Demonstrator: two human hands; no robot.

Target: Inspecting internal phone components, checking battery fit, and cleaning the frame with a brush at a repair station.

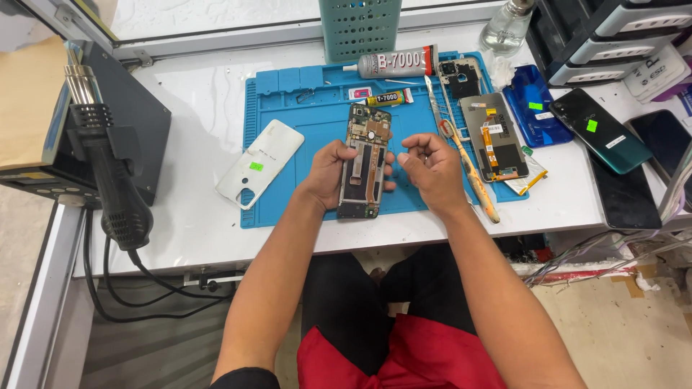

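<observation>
An opened phone [365, 162] with its back removed and its boards and flex cables exposed is held over the blue work mat [288, 108]. My left hand [329, 173] grips the phone along its left edge. My right hand [431, 167] hovers just right of the phone, fingers curled, thumb and forefinger pinched together near the phone's right side. I cannot tell whether something tiny sits between those fingertips.
A white back cover [261, 163] lies at the mat's left edge. Glue tubes [398, 63], tweezers [435, 97], a wooden-handled tool [476, 180], another opened phone [494, 137], a blue cover [535, 104] and dark phones [600, 130] lie right. A hot-air gun [108, 173] stands left.
</observation>
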